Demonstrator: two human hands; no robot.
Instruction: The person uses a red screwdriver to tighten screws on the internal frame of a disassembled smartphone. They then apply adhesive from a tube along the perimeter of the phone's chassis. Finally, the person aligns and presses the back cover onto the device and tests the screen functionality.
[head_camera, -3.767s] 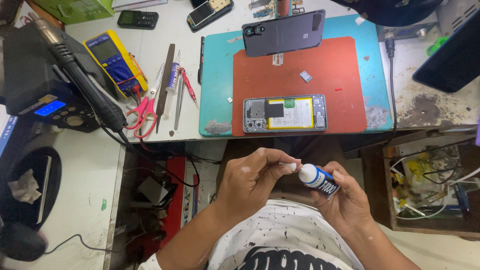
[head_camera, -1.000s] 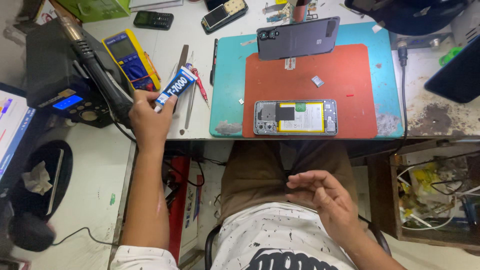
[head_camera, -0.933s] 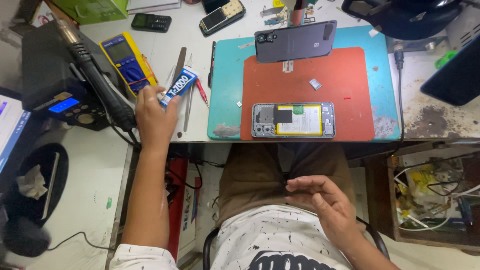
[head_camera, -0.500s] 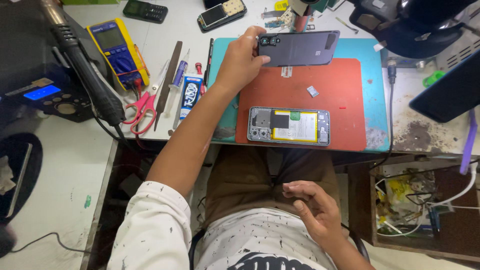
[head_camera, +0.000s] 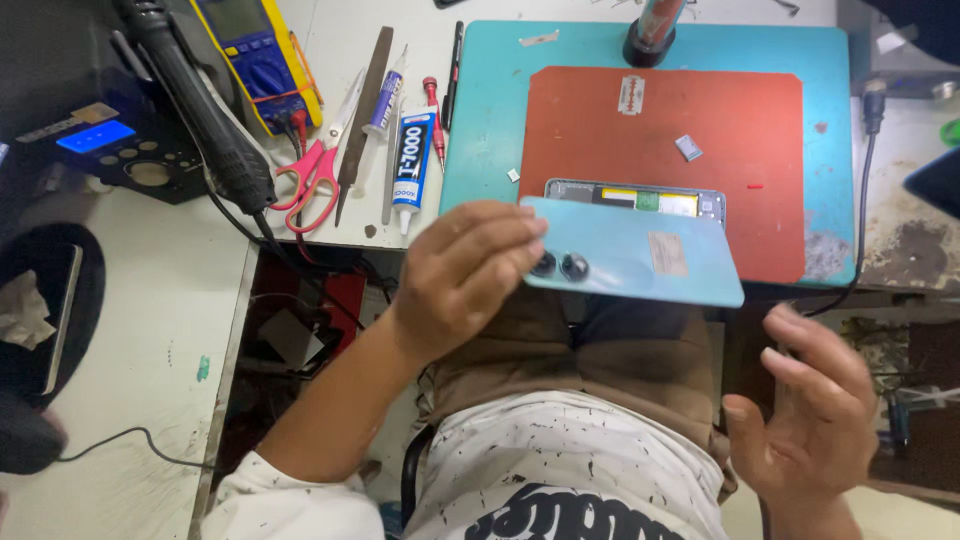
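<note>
In the head view, the left hand (head_camera: 462, 272) pinches the end of a light blue phone back cover (head_camera: 640, 255) in the middle of the frame. It sits in front of the open phone (head_camera: 640, 197) on the red mat (head_camera: 700, 130). The right hand (head_camera: 810, 415), lower right, is open and holds nothing.

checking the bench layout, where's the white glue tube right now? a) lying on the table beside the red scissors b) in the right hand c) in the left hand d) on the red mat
a: the white glue tube lies on the table, just right of the red scissors; the left hand holds the light blue phone back cover and the right hand is open and holds nothing.
</note>
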